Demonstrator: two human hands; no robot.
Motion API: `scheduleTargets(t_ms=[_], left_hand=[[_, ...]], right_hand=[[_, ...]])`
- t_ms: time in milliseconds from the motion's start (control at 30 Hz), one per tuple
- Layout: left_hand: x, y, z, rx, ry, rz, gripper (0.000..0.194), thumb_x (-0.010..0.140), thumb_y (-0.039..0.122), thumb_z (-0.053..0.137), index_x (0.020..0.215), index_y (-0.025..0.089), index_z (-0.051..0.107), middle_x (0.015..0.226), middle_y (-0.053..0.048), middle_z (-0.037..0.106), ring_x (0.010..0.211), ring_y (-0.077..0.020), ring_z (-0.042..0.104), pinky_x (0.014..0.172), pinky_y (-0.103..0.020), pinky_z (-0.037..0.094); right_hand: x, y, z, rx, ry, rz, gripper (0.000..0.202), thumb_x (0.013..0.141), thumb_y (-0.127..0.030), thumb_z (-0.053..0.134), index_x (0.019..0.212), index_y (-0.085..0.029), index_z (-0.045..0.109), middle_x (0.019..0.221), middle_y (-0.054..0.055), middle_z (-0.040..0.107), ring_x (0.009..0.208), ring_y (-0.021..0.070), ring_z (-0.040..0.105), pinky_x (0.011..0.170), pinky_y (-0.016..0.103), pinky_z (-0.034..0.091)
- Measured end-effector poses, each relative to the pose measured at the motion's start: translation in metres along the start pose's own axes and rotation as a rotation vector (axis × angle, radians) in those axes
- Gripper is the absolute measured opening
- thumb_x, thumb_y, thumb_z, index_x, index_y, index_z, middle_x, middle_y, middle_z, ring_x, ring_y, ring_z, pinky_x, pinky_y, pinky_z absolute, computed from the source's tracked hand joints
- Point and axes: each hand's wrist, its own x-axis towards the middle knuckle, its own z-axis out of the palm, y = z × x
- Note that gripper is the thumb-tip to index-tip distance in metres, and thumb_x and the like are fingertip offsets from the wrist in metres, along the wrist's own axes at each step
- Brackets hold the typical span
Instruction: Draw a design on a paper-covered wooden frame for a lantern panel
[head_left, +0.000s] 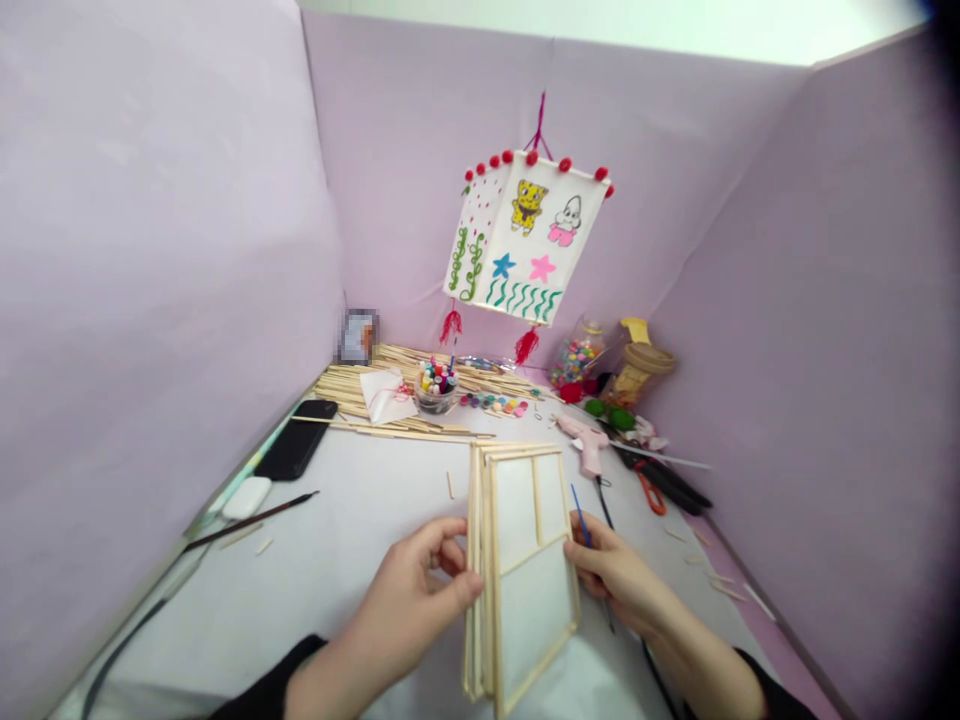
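Several rectangular frames of thin wooden sticks (pixel 534 562) stand close together, tilted, in front of me. The nearest one has a crossbar and a short upright stick in its upper part. My left hand (pixel 424 580) is closed on their left edges, thumb in front and fingers bent behind. At the right edge, my right hand (pixel 611 560) pinches the nearest frame. A slim blue-handled tool (pixel 579 513), probably a paintbrush, also lies between its fingers; its lower part is partly hidden by the hand.
A painted lantern (pixel 536 235) hangs above the back. Wooden sticks (pixel 349 385), a cup of markers (pixel 436 390) and paint pots (pixel 491 403) lie beneath it. At right are a pink glue gun (pixel 585 440) and pliers (pixel 651 490); at left, a phone (pixel 296 440) and a dark brush (pixel 255 520).
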Motion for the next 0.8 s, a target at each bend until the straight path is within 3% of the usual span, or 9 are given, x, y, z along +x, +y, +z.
scheduleTargets(t_ms=[100, 233, 367, 567, 700, 800], left_hand=[[0.001, 0.0, 0.0, -0.029, -0.006, 0.016, 0.038, 0.076, 0.037, 0.065, 0.108, 0.018, 0.059, 0.086, -0.005, 0.059, 0.083, -0.0197, 0.057, 0.064, -0.026, 0.048], [0.003, -0.006, 0.005, -0.1, -0.031, 0.065, 0.037, 0.083, 0.045, 0.057, 0.11, 0.02, 0.051, 0.116, -0.012, 0.057, 0.109, -0.0254, 0.053, 0.086, -0.035, 0.048], [0.007, -0.016, 0.009, -0.123, -0.009, 0.069, 0.049, 0.083, 0.051, 0.058, 0.117, 0.02, 0.044, 0.12, -0.014, 0.057, 0.108, -0.027, 0.055, 0.092, -0.039, 0.045], [0.015, -0.02, -0.011, -0.144, -0.008, 0.189, 0.052, 0.088, 0.052, 0.053, 0.128, 0.02, 0.04, 0.13, -0.016, 0.051, 0.116, -0.0292, 0.052, 0.093, -0.039, 0.045], [0.015, -0.035, -0.022, -0.013, 0.102, 0.27, 0.052, 0.092, 0.05, 0.047, 0.132, 0.019, 0.035, 0.134, -0.016, 0.046, 0.125, -0.0289, 0.045, 0.101, -0.038, 0.04], [0.012, -0.047, -0.019, 0.065, 0.206, 0.26, 0.053, 0.092, 0.053, 0.045, 0.132, 0.018, 0.038, 0.135, -0.015, 0.047, 0.128, -0.0294, 0.042, 0.104, -0.038, 0.038]], right_hand=[[0.0, -0.001, 0.0, 0.02, -0.017, -0.012, 0.038, 0.067, -0.042, 0.074, 0.083, -0.02, 0.048, 0.06, -0.009, 0.036, 0.043, 0.0033, 0.023, 0.042, 0.02, 0.011], [0.001, 0.0, 0.003, 0.015, -0.037, -0.02, 0.038, 0.069, -0.044, 0.072, 0.085, -0.02, 0.047, 0.059, -0.009, 0.036, 0.042, 0.0034, 0.023, 0.041, 0.02, 0.011], [0.002, -0.002, 0.009, 0.006, -0.029, -0.004, 0.04, 0.069, -0.048, 0.072, 0.084, -0.021, 0.047, 0.057, -0.01, 0.034, 0.041, 0.0038, 0.022, 0.039, 0.02, 0.01], [-0.002, -0.028, 0.009, 0.038, -0.02, -0.246, 0.041, 0.075, -0.048, 0.07, 0.1, -0.022, 0.049, 0.075, -0.003, 0.047, 0.05, 0.0059, 0.029, 0.044, 0.02, 0.019], [-0.006, -0.035, 0.01, -0.053, -0.078, -0.366, 0.046, 0.08, -0.052, 0.064, 0.114, -0.024, 0.05, 0.094, 0.003, 0.054, 0.055, 0.0084, 0.034, 0.047, 0.022, 0.025], [-0.007, -0.029, 0.014, -0.072, -0.049, -0.411, 0.056, 0.08, -0.056, 0.062, 0.124, -0.024, 0.048, 0.083, 0.001, 0.053, 0.06, 0.0122, 0.04, 0.052, 0.025, 0.031]])
